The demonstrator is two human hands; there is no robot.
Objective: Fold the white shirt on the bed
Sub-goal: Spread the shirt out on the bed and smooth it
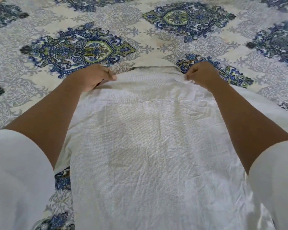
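The white shirt [150,138] lies back side up on the bed, its collar at the far end and its hem running out of the bottom of the view. My left hand [91,77] pinches the shirt's left shoulder beside the collar. At the right shoulder, just past the collar's other end, my right hand [201,74] pinches the fabric. Both forearms stretch over the shirt's sides and hide its edges there. The sleeves of the shirt are not plainly visible.
The bed cover [140,35] is cream with blue and green ornamental medallions and spreads on all sides of the shirt. My own white sleeves fill the lower left and lower right corners.
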